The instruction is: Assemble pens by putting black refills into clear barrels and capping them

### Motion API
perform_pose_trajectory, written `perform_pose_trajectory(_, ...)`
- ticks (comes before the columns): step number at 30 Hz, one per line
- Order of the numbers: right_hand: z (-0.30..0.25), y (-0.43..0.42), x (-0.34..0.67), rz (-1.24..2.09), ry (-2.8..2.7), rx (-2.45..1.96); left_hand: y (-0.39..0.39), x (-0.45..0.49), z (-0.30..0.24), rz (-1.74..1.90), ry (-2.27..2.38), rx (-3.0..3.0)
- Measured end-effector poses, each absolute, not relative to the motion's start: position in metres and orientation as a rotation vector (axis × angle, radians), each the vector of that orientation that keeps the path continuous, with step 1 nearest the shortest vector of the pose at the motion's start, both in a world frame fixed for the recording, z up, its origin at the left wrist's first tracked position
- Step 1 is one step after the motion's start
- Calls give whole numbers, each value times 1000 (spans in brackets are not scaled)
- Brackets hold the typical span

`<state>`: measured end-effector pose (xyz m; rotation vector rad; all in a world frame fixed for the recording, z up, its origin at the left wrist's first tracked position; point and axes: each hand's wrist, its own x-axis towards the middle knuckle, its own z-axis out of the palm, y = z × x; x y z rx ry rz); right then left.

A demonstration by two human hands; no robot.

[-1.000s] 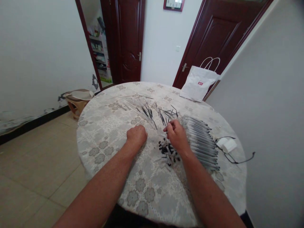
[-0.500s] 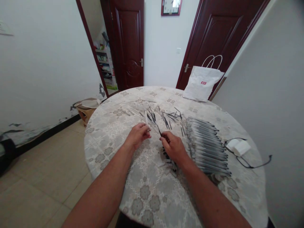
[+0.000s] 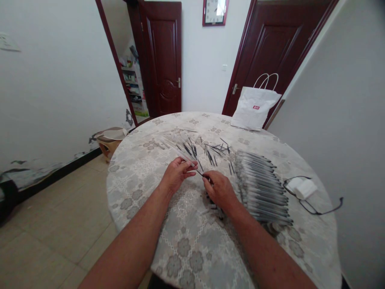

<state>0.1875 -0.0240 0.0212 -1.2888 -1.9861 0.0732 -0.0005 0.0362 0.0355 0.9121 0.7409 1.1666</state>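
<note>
My left hand (image 3: 177,175) is curled shut, fingertips pinched on a clear pen barrel (image 3: 189,162). The barrel lies roughly level, its long axis running from the hand toward the far right. My right hand (image 3: 220,188) is closed too, thumb and forefinger clamped on a thin black refill (image 3: 200,173). The refill's free end points left and away, at the left fingertips, just beside the barrel. I can't tell if it's inside. The hands are close together, not touching, just above the desk (image 3: 186,241) near its middle.

Under the right wrist is a heap of small black parts (image 3: 215,208). To its right is a tidy row of grey pens (image 3: 261,186), side by side, with their long axes left to right. Beyond the hands are loose refills (image 3: 210,151) and spare clear barrels (image 3: 170,140), scattered at mixed angles. Far right is a white charger (image 3: 302,188) with its cable. At the far edge a white paper bag (image 3: 255,108) stands upright, contents hidden.
</note>
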Motion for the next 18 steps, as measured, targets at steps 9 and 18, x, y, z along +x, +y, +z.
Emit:
perform_pose_trajectory(9,23,-25,189,74,-1968,-1301,33,1,38,1152,733,891)
perform_pose_trajectory(18,26,-26,189,97,-1936,-1342,32,1,41,1144,726,861)
